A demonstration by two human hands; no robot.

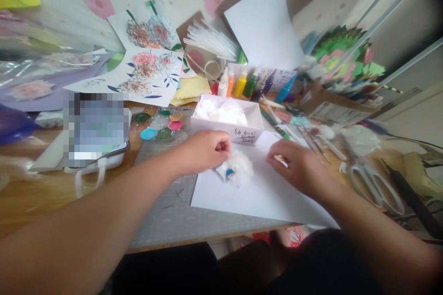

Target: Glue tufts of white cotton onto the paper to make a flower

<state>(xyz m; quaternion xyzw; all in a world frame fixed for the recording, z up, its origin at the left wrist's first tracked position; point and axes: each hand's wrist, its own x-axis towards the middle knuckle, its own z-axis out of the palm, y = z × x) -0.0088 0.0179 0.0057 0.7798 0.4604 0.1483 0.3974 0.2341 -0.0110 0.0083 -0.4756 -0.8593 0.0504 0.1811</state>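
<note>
Fingers (223, 138) of the left hand (204, 153) are curled inward at the upper left edge of a white fluffy piece (242, 167); whether they pinch it cannot be determined. The right hand (296, 166) is positioned to the right of the piece, apart from it, with fingers bent and thumb near the index finger. A pale spot shows between them; its nature cannot be determined.

The fluffy piece lies on a white sheet (219, 197), directly in front of a white box (214, 128). A small blue patch (229, 172) is visible at its left side. The box contains white fluffy material (221, 111) and bears handwriting on its front wall.

The sheet overlaps a grey mat (157, 226). At the mat's rear left corner are small round dishes (164, 133) in several colours. Further left is a device (98, 126) with an obscured screen. Behind the box stands a row of coloured bottles (240, 85). To the rear left, papers with flower artwork (147, 71) are propped up. Scissors (362, 166) with grey handles lie beyond the right hand, among assorted tools.
</note>
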